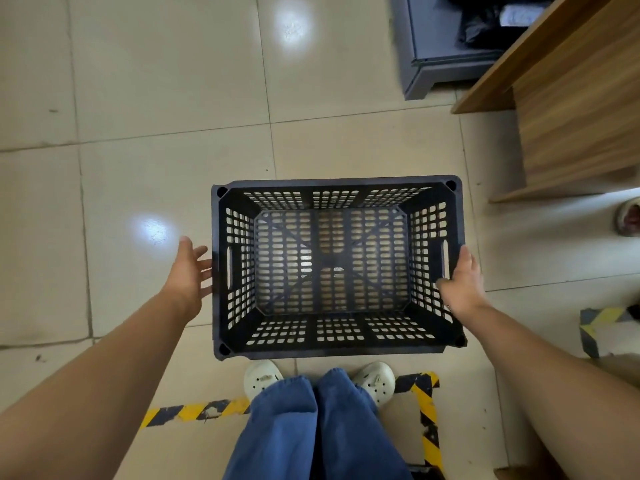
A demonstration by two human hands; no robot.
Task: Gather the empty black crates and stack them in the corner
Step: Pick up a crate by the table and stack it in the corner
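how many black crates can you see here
1. The empty black perforated plastic crate sits upright on the tiled floor just ahead of the person's feet, between the left hand and right hand. Others may lie outside the view.

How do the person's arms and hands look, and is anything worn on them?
Both forearms are bare, with no sleeves in view. The left hand and the right hand wear no gloves. No watch, ring or bracelet is visible on either.

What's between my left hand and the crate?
Nothing: in the head view only bare floor tile shows in the narrow gap between the left hand and the crate side.
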